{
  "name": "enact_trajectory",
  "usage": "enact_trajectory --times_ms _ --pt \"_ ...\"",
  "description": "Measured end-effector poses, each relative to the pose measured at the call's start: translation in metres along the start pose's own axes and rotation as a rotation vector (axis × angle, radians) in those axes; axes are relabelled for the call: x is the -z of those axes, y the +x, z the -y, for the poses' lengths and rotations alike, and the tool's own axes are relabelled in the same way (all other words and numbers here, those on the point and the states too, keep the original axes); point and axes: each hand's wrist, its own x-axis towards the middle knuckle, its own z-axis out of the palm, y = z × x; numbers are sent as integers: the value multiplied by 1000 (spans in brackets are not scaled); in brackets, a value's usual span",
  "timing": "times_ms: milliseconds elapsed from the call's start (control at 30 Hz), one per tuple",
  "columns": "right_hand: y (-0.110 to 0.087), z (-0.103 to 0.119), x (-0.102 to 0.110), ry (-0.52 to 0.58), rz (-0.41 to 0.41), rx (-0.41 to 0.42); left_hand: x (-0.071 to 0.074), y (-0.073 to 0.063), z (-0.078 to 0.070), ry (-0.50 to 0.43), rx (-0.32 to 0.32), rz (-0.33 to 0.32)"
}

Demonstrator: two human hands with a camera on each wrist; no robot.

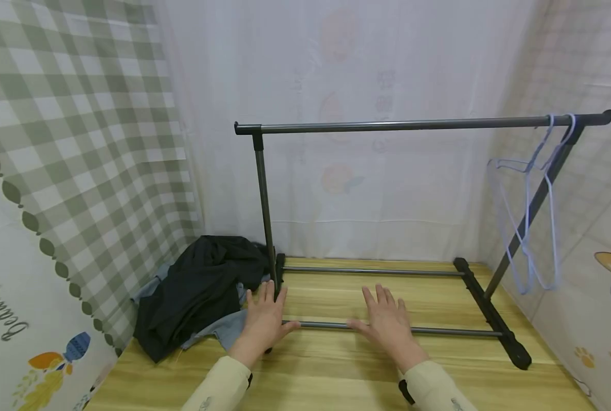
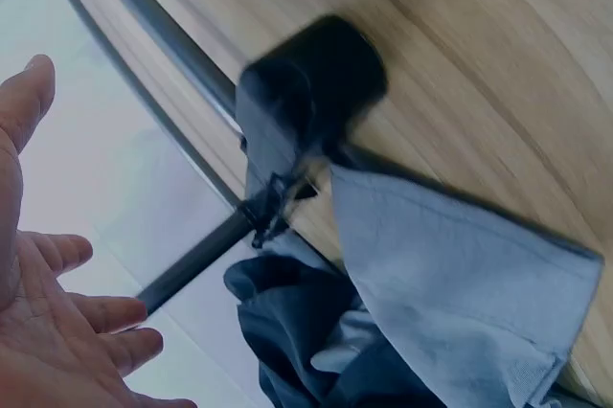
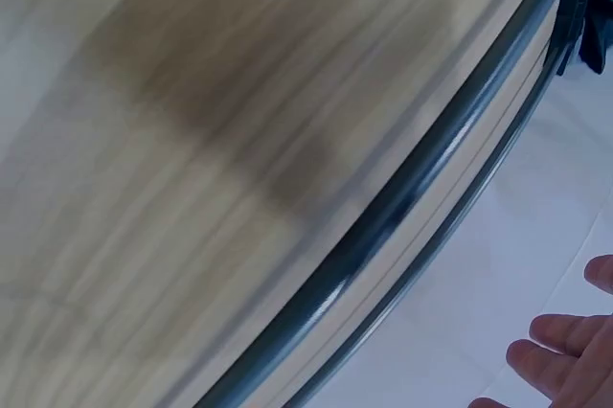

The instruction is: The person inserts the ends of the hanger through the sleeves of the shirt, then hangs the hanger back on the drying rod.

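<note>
Both hands reach forward over the wooden surface with fingers spread and hold nothing. The left hand (image 1: 265, 322) is beside the left upright of a dark metal clothes rack (image 1: 413, 124), close to a heap of clothes. In that heap lie a black garment (image 1: 197, 297) and a blue-grey one (image 1: 225, 330), whose flat hem shows in the left wrist view. My right hand (image 1: 388, 324) overlaps the rack's front lower bar (image 1: 454, 331) in the head view. In the right wrist view, fingertips (image 3: 541, 365) show at the lower right, apart from the bars.
Two pale purple hangers (image 1: 529, 165) hang at the right end of the top rail. The rack's right foot (image 1: 493, 314) runs along the wooden surface (image 1: 326, 377). A green checked cloth (image 1: 89, 114) covers the left side, and a white curtain (image 1: 367, 188) hangs behind.
</note>
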Motion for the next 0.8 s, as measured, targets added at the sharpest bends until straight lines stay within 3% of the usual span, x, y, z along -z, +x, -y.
enact_trajectory --times_ms 267,800 --pt "9 23 2 53 -13 32 6 -5 16 -39 19 7" --pt "23 61 -3 80 -23 117 11 -19 49 -57 75 -41"
